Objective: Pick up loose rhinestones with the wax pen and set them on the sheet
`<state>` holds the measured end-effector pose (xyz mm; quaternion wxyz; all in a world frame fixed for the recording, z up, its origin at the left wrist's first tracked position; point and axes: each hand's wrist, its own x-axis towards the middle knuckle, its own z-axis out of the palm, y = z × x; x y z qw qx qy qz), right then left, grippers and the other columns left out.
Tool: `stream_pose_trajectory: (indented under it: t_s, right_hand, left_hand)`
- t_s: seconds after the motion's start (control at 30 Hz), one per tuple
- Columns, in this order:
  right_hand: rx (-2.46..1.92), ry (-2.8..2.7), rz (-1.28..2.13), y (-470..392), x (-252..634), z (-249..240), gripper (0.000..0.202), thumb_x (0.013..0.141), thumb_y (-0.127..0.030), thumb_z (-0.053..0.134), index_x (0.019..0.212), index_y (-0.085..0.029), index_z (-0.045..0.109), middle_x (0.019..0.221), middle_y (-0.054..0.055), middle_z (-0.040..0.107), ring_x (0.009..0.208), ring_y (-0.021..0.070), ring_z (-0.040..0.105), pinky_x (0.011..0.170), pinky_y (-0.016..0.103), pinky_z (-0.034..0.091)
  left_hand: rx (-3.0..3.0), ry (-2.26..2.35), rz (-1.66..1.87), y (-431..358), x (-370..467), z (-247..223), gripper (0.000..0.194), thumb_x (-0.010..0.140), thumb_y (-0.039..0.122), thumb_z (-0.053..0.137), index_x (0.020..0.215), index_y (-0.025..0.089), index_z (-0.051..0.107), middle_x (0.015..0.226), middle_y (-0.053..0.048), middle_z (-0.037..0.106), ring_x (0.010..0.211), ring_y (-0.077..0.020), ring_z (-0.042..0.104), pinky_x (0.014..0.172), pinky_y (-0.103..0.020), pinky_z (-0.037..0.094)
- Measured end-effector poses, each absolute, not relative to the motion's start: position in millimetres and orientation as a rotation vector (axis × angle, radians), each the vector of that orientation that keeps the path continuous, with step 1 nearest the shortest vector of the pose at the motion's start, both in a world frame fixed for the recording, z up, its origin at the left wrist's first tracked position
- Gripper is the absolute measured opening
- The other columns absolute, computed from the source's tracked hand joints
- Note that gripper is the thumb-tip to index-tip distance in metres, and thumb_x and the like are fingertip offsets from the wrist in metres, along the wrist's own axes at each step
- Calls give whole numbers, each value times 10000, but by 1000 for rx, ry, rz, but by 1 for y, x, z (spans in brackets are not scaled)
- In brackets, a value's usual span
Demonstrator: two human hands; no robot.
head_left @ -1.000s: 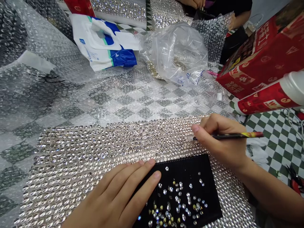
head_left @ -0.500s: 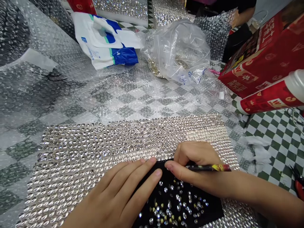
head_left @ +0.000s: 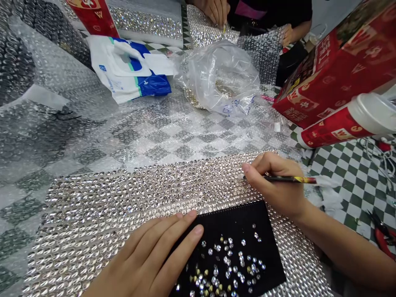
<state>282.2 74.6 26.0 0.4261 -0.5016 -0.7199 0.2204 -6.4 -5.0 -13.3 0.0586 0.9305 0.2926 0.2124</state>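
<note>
The right hand is closing its thumb and fingers around a dark pen-like tool, whose yellow and red end is pointing away past the knuckles. The tool's tip is meeting, or nearly meeting, the rhinestone sheet at the thumb; exact contact is too small to tell. The sheet, covered in rows of shiny silvery stones, is lying flat beneath both hands.

The left hand is lying palm down, gripping nothing, its fingers extended and close together. It is resting across the sheet and the left edge of a black tray. The tray is sitting on the sheet between the hands, nearer the wearer than the right hand, and is holding loose clear and gold-coloured stones.

Beyond the hands, bubble wrap is covering a green and white checked surface. Past the left hand, a blue and white wipes pack is lying on it, with a clear plastic bag beside the pack. Beyond the right hand, a red paper cup with a white lid is leaning beside a red box. Farthest away, another person's hand is touching a glittery sheet.
</note>
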Motion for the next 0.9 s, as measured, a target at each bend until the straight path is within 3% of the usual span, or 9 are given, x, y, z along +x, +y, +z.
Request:
stream_pose_trajectory:
  t_s: [0.13, 0.37, 0.53, 0.67, 0.8, 0.9]
  right_hand:
    - [-1270, -1891, 439, 76, 284, 21, 411, 892, -94, 668, 604, -229, 408, 519, -64, 502, 467, 85, 485, 455, 249, 355]
    - [-1323, -1898, 441, 76, 284, 21, 411, 904, -118, 663, 606, -233, 405, 525, -58, 506, 472, 90, 482, 456, 254, 356]
    - [-1318, -1877, 446, 75, 283, 20, 404, 912, -135, 678, 613, -233, 425, 529, -57, 512, 475, 90, 481, 454, 251, 365]
    - [-1311, -1870, 478, 76, 282, 22, 403, 908, -134, 693, 612, -229, 436, 531, -58, 513, 471, 88, 477, 447, 252, 357]
    - [-1209, -1723, 544, 66, 282, 33, 387, 897, -72, 693, 644, -226, 443, 564, -70, 506, 476, 76, 466, 470, 244, 379]
    - [-1177, -1675, 775, 46, 287, 42, 385, 912, -58, 673, 666, -227, 430, 568, -77, 503, 483, 75, 490, 474, 224, 405]
  left_hand:
    - [2821, 881, 645, -5, -6, -14, 613, 1051, 173, 370, 1651, 106, 265, 1613, -116, 402, 1387, -260, 455, 1281, -401, 176]
    - [2830, 889, 623, -5, -7, -14, 623, 1062, 244, 378, 1655, 102, 250, 1619, -123, 391, 1390, -270, 446, 1277, -411, 170]
    - [2822, 864, 644, -5, -7, -13, 679, 1097, 473, 294, 1647, 76, 269, 1610, -138, 398, 1379, -289, 448, 1279, -416, 154]
    - [2835, 889, 613, -7, -6, -12, 631, 1080, 311, 405, 1655, 102, 251, 1622, -119, 387, 1401, -274, 431, 1286, -409, 142]
    - [2828, 898, 625, -7, -6, -13, 611, 1086, 293, 396, 1653, 109, 262, 1611, -117, 402, 1399, -271, 435, 1287, -408, 146]
    - [2823, 892, 631, -6, -7, -14, 605, 1078, 262, 397, 1649, 106, 274, 1601, -116, 416, 1396, -265, 443, 1289, -401, 155]
